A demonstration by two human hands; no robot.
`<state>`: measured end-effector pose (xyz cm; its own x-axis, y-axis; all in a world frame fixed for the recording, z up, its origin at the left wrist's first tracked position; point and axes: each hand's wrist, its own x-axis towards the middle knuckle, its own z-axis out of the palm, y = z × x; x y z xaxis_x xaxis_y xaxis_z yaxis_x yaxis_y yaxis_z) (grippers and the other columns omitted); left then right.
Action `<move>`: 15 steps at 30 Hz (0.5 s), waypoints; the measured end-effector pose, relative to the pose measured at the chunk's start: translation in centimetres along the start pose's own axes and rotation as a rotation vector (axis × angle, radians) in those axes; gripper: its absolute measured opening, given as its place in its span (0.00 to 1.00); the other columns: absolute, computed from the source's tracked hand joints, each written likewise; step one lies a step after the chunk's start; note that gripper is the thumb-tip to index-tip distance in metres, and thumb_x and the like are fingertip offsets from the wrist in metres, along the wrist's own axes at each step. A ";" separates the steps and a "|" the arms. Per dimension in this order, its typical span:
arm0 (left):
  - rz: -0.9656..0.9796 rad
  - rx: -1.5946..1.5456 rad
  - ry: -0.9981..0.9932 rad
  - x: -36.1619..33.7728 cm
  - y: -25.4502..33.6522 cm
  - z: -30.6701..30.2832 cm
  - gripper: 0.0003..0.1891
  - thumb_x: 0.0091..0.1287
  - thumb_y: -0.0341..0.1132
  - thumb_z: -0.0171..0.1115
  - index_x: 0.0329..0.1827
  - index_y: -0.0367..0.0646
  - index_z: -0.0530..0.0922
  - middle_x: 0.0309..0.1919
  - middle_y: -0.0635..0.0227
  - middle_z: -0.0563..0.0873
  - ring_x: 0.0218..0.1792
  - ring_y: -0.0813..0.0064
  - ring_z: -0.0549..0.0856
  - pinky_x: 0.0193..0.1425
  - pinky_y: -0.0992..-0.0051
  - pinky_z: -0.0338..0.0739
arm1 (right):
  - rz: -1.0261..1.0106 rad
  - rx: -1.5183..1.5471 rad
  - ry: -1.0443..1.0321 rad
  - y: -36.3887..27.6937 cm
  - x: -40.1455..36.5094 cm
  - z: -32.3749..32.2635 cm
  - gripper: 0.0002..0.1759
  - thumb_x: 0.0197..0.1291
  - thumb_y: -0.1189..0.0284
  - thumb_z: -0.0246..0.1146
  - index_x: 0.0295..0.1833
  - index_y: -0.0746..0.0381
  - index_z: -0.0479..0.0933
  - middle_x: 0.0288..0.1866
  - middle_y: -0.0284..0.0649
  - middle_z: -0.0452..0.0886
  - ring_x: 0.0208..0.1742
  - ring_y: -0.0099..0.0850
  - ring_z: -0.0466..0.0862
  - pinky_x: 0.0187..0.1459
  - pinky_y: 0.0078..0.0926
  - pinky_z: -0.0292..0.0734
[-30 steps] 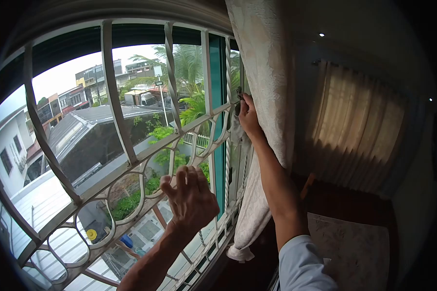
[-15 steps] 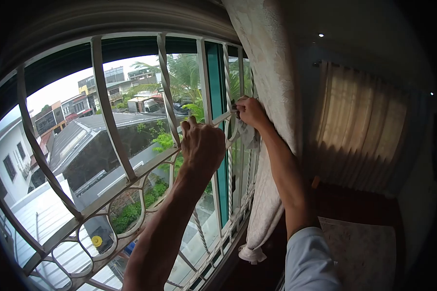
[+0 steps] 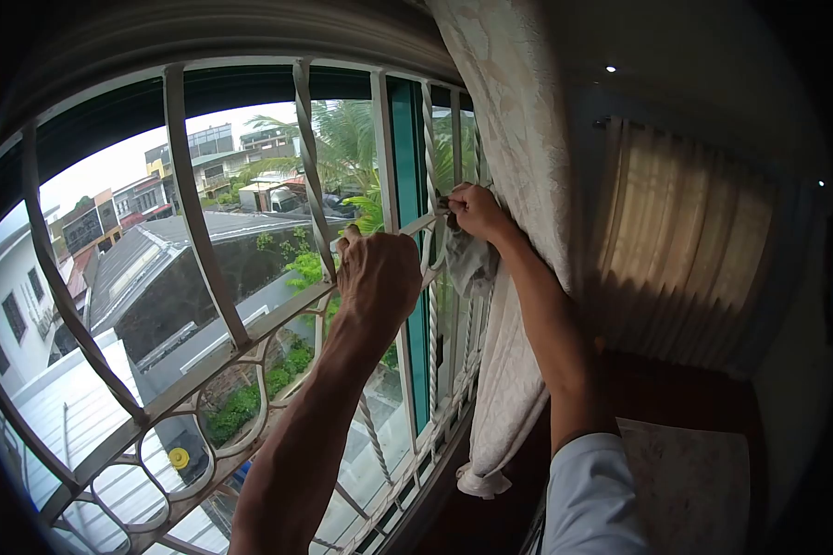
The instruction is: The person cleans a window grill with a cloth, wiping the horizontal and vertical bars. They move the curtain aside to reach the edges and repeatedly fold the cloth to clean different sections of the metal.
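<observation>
My left hand (image 3: 379, 277) is closed round the white metal window grille (image 3: 282, 314), at its horizontal bar next to a twisted upright. Farther right, my right hand (image 3: 477, 213) pinches a greyish cloth (image 3: 472, 264) against the grille, close to another twisted upright bar (image 3: 429, 148). Most of the cloth hangs loosely below the fingers. My right fingertips are partly hidden, as are the left ones behind the bar.
A pale patterned curtain (image 3: 518, 120), gathered near its bottom, hangs right beside my right forearm. Behind the grille stands a green window frame (image 3: 405, 120). Another curtain (image 3: 685, 222) covers a window across the dim room. Roofs (image 3: 194, 245) and plants lie outside.
Both hands stay at nearly the same spots on the grille. The cloth under my right hand hangs a little lower and shows more. The view has shifted slightly.
</observation>
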<state>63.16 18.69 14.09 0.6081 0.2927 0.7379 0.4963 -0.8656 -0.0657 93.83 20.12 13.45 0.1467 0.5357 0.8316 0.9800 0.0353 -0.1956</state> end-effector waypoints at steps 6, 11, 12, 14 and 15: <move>-0.006 -0.095 -0.087 0.7 -0.3 -1.6 0.08 0.54 0.25 0.63 0.31 0.29 0.86 0.30 0.38 0.87 0.38 0.39 0.89 0.48 0.49 0.83 | 0.010 -0.034 0.073 -2.4 -1.2 0.3 0.10 0.66 0.80 0.61 0.47 0.70 0.87 0.47 0.50 0.87 0.47 0.45 0.89 0.49 0.35 0.82; -0.027 -0.130 -0.053 1.0 -0.6 -1.1 0.08 0.55 0.25 0.62 0.33 0.29 0.86 0.31 0.38 0.87 0.38 0.39 0.90 0.48 0.49 0.84 | -0.105 0.191 0.255 -9.4 -4.6 -1.2 0.10 0.67 0.79 0.62 0.47 0.70 0.87 0.46 0.49 0.87 0.44 0.42 0.89 0.46 0.34 0.82; -0.028 -0.130 -0.048 1.0 -0.6 -1.1 0.08 0.55 0.25 0.62 0.33 0.29 0.86 0.31 0.38 0.87 0.38 0.39 0.90 0.48 0.49 0.84 | -0.222 0.202 0.253 -11.1 -5.0 -1.2 0.09 0.66 0.79 0.63 0.47 0.69 0.87 0.48 0.48 0.87 0.43 0.42 0.89 0.45 0.33 0.83; -0.034 -0.082 -0.037 0.7 -0.5 -0.8 0.09 0.57 0.26 0.61 0.34 0.30 0.87 0.31 0.38 0.88 0.38 0.38 0.90 0.48 0.48 0.84 | -0.196 0.096 0.218 -10.8 -3.8 -0.3 0.09 0.66 0.79 0.63 0.47 0.69 0.87 0.49 0.47 0.87 0.43 0.41 0.89 0.45 0.32 0.83; -0.029 -0.082 -0.035 0.7 -0.4 -0.6 0.09 0.57 0.26 0.61 0.34 0.30 0.87 0.31 0.38 0.88 0.38 0.38 0.90 0.48 0.48 0.84 | -0.178 -0.014 0.182 -10.5 -3.1 -0.3 0.09 0.66 0.80 0.63 0.47 0.69 0.87 0.50 0.47 0.87 0.43 0.40 0.89 0.45 0.31 0.83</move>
<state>63.00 19.04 15.04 0.6160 0.3307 0.7150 0.4624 -0.8866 0.0117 83.13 17.89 13.09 -0.0082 0.3615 0.9324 0.9942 0.1033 -0.0313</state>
